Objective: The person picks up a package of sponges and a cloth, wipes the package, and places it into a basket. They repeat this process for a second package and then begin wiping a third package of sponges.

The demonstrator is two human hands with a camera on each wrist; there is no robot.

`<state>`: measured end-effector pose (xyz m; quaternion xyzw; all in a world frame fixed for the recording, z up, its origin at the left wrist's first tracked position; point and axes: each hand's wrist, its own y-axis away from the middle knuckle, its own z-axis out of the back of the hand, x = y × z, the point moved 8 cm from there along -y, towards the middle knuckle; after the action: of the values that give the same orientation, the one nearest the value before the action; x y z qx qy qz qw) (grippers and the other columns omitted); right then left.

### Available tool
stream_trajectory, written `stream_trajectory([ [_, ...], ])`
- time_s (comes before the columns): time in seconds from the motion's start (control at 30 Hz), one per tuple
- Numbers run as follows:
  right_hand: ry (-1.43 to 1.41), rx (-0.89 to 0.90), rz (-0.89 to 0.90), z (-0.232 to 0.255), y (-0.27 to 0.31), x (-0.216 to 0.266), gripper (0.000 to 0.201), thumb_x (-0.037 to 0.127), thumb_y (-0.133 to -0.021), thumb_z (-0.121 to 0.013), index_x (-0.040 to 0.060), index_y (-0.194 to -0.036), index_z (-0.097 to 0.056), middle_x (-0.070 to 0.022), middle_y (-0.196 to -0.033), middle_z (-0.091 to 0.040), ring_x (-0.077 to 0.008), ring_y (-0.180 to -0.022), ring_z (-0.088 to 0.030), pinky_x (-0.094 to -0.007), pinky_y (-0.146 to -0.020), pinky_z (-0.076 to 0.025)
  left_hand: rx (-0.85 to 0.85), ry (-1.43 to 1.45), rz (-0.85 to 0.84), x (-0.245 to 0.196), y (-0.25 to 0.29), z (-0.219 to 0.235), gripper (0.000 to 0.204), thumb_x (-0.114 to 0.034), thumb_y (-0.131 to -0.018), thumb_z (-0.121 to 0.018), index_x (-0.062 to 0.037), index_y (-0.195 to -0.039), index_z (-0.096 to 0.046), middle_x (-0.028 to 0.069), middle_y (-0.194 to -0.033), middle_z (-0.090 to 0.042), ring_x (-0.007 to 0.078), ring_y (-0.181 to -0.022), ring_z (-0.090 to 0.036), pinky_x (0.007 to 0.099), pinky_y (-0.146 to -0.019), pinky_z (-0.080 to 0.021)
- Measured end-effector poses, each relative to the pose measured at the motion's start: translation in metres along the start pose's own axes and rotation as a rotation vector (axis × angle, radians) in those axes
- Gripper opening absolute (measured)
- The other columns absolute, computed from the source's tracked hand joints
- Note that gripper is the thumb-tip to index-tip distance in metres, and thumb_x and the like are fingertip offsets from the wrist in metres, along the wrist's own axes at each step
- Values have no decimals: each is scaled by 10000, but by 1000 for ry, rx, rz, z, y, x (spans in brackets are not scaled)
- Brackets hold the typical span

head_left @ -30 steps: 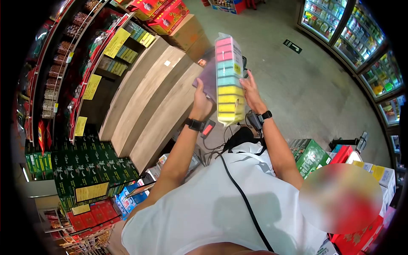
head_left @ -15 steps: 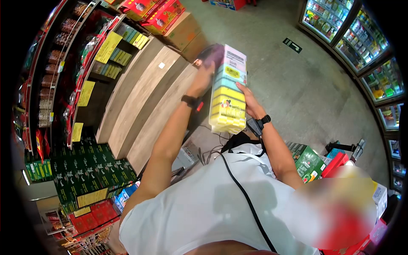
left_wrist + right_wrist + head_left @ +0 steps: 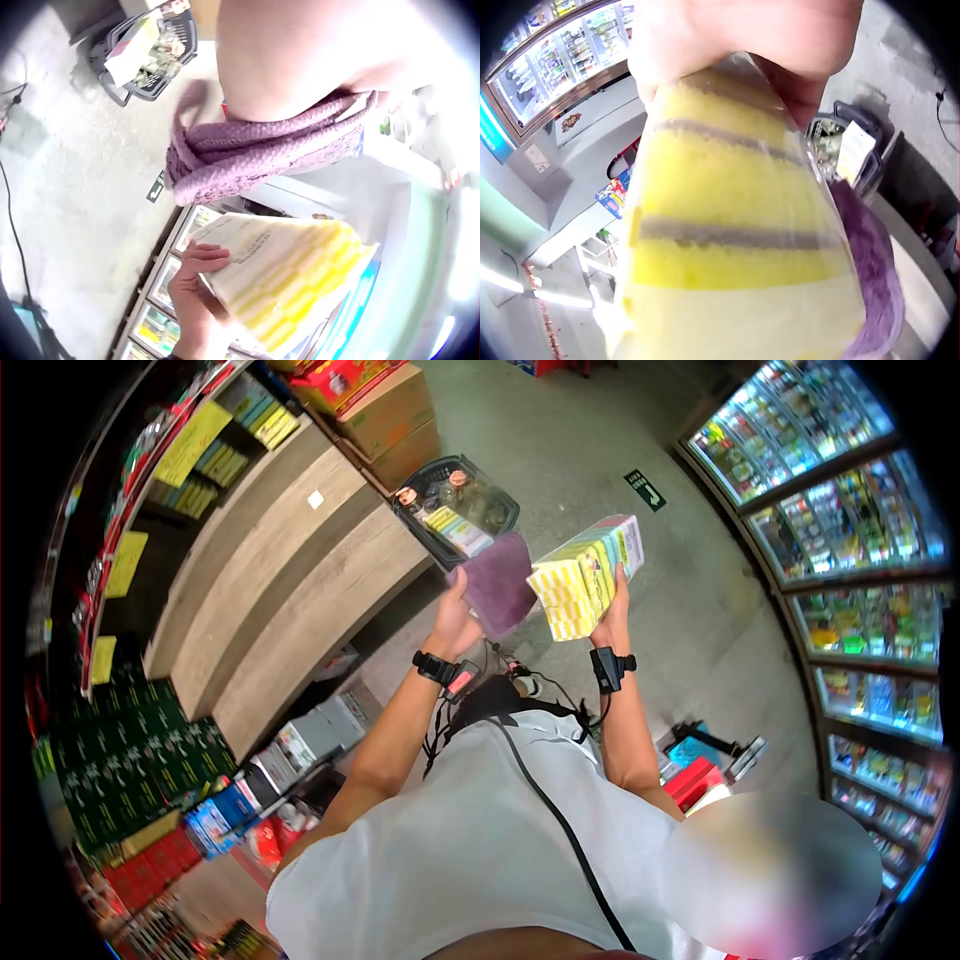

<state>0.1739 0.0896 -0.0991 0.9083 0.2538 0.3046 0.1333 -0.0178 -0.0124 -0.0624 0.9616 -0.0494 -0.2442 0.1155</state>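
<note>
My left hand (image 3: pixel 457 622) grips a folded purple cloth (image 3: pixel 500 585), thumb on its near face; the left wrist view shows the folded layers of the cloth (image 3: pixel 262 150) below the palm. In my right hand (image 3: pixel 613 615) is a long clear-wrapped pack of sponges (image 3: pixel 580 582), yellow at the near end, its side labelled. The left wrist view shows the right hand's fingers (image 3: pixel 206 259) on the pack's white side. In the right wrist view, yellow and grey sponge layers (image 3: pixel 727 195) fill the middle beneath the hand. Cloth and pack are held apart.
A dark basket (image 3: pixel 510 510) holding a similar pack and other items stands on the floor beyond the cloth. Stepped wooden shelving (image 3: pixel 300 580) is at left, cardboard boxes (image 3: pixel 385 420) at upper left, glass-door fridges (image 3: pixel 800 530) at right. Cables hang near the waist.
The hands have moved apart; the pack has tilted over to the right, its yellow end towards me. The purple cloth, earlier partly behind the pack, is now in full view, as is the basket.
</note>
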Motion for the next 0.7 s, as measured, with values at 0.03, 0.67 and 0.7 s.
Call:
stream_trajectory([
  [0.03, 1, -7, 54, -8, -4, 2, 486, 389, -965, -534, 30, -1288, -485, -141, -1219, -613, -253, -1074, -625, -389, -945, -502, -22, 108, -10, 3, -1, 1, 578, -463, -1019, -325, -47, -1416, -376, 120, -1434, -445, 269, -1312, -440, 457, -1114, -328],
  [0.67, 1003, 62, 868, -92, -16, 37, 708, 141, -728, -846, -39, -1269, -427, -119, -1138, -534, -209, -1029, -542, -341, -903, -445, -62, 316, -270, -44, 77, 4, 582, -468, -1017, -324, -32, -1392, -418, 128, -1422, -466, 297, -1302, -449, 470, -1114, -315],
  [0.7, 979, 114, 818, -88, -19, 37, 668, 127, -738, -834, -36, -1269, -462, -117, -1135, -570, -202, -1031, -558, -327, -905, -451, -80, 309, -282, -50, 83, 11, 577, -453, -1022, -325, -23, -1398, -409, 132, -1430, -456, 304, -1306, -444, 470, -1117, -314],
])
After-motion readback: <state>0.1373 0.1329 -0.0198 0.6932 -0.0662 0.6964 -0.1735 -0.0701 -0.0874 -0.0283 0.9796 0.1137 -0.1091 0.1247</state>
